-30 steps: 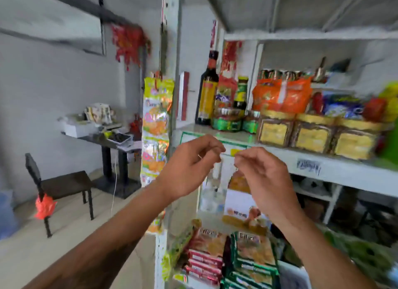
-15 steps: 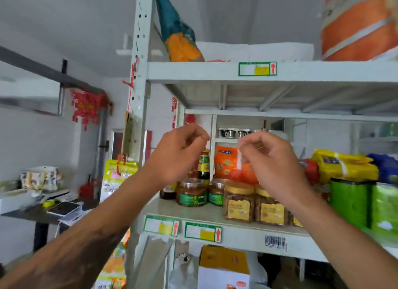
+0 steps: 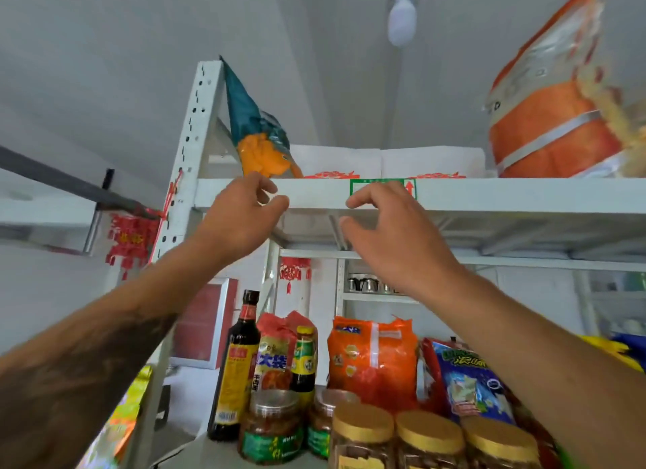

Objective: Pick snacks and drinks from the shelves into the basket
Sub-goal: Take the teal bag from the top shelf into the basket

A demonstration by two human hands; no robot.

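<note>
Both my hands are raised in front of the white top shelf (image 3: 489, 192). My left hand (image 3: 241, 213) is open, its fingers just below a teal and orange snack bag (image 3: 257, 133) that leans at the shelf's left end. My right hand (image 3: 388, 231) is open too, curled in front of the green price label (image 3: 410, 189), holding nothing. A large orange snack bag (image 3: 555, 119) stands at the shelf's right. White boxes (image 3: 384, 161) lie between the two bags. No basket is in view.
The shelf below holds a dark sauce bottle (image 3: 236, 367), a small green-labelled bottle (image 3: 303, 360), an orange packet (image 3: 372, 360), a blue packet (image 3: 472, 377) and several gold-lidded jars (image 3: 431, 430). A perforated white upright (image 3: 190, 136) frames the left side. A lamp (image 3: 402, 18) hangs on the ceiling.
My view has tilted upward from the lower shelves to the top shelf. Both hands rose with it and opened from pinched fingers to spread fingers.
</note>
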